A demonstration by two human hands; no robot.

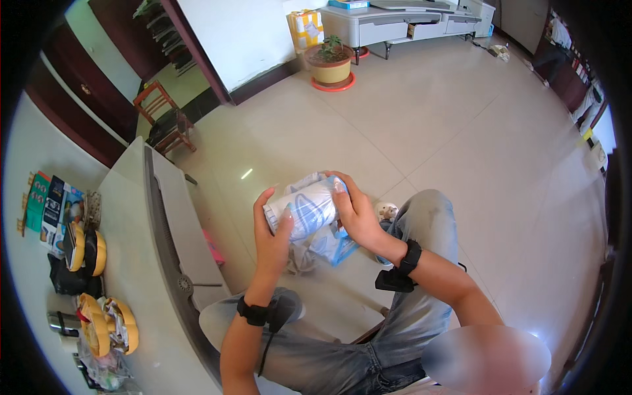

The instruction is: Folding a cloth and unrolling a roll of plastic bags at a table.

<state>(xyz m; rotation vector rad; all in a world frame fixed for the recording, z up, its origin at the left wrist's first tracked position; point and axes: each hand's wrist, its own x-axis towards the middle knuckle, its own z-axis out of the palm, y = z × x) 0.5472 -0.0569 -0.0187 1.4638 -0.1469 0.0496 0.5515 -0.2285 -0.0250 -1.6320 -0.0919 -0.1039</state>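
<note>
A rolled bundle of white plastic with blue print point(312, 210) is held level between both hands, above the floor. My left hand point(274, 224) grips its left end, thumb on top and fingers behind. My right hand point(351, 207) wraps the right end, its thumb pressing on the top. Beneath the bundle hangs or lies more crumpled white and blue plastic point(332, 247), with a greyish crumpled piece point(300, 260) beside it; whether these join the bundle I cannot tell.
On the left stands a grey-white cabinet point(133, 222) bearing yellow flower-shaped trays point(94, 326) and boxes. A wooden chair point(170, 123) is beyond it. Ahead are a potted plant point(330, 69), a taped box point(306, 29) and a low cabinet point(385, 32). A pink item point(213, 248) lies beside the left cabinet.
</note>
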